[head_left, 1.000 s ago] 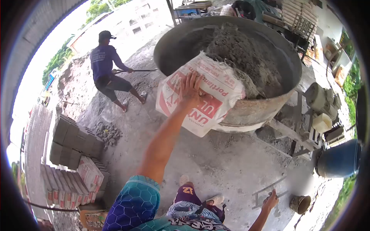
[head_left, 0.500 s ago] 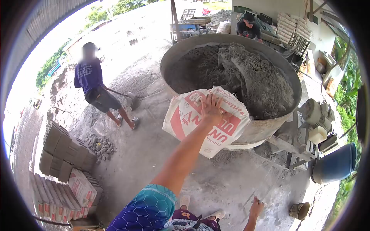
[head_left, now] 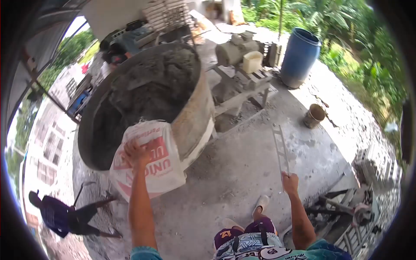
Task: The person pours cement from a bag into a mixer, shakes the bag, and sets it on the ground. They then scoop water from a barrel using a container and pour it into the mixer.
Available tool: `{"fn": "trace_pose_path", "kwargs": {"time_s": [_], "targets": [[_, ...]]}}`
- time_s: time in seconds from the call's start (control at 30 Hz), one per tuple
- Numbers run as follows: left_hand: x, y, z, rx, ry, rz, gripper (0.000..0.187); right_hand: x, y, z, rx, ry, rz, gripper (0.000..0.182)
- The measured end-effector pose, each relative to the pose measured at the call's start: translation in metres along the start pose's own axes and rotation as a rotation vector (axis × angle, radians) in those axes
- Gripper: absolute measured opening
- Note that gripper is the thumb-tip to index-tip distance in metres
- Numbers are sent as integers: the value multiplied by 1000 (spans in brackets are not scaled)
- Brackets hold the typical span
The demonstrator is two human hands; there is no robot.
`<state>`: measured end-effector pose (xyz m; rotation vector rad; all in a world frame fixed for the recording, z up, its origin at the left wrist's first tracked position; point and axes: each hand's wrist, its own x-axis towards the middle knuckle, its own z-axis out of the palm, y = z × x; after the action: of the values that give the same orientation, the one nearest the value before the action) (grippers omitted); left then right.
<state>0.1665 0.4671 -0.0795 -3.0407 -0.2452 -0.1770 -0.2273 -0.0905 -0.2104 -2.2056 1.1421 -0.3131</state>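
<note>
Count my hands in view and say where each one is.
2. Your left hand is on the Portland cement bag at the rim of the mixing pan; your right hand is farther right, above the concrete floor. Neither is hidden.

White bag (head_left: 158, 180): "UNI" and "UL" (smaller lettering is blurred); purple shorts (head_left: 225, 234): "12".

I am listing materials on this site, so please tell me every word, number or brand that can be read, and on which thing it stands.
"Portl…", faint, on the white sack with red print.
"UL…" on that sack, beside the left hand.
"UNI…" on that sack; the rest is unclear.
"12" on the purple cloth shorts.
Too small or blurred to read: lettering on the teal-and-white patterned shirt, and the sack's smaller print.
</note>
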Motion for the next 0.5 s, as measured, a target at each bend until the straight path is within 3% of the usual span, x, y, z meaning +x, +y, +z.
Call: {"fn": "trace_pose_path", "kwargs": {"time_s": [0.07, 0.1, 0.17, 0.3, 0.4, 0.5], "targets": [[3, 9, 2, 57, -1, -64, 108, 7, 41, 4, 120, -22, 207, 63], [10, 8, 5, 102, -47, -75, 105, 15, 80, 31, 296, 14, 380, 61], [30, -7, 26, 178, -39, -82, 100, -1, 75, 4, 662, -74, 631, 45], [47, -15, 31, 360, -113, 24, 100, -5, 99, -27, 1159, -84, 842, 35], [30, 18, 21, 388, -129, 15, 101, 4, 123, -66, 1351, 67, 863, 32], [12, 42, 15, 392, -136, 3, 101, 47, 144, -168, 1393, 246, 761, 37]]}}
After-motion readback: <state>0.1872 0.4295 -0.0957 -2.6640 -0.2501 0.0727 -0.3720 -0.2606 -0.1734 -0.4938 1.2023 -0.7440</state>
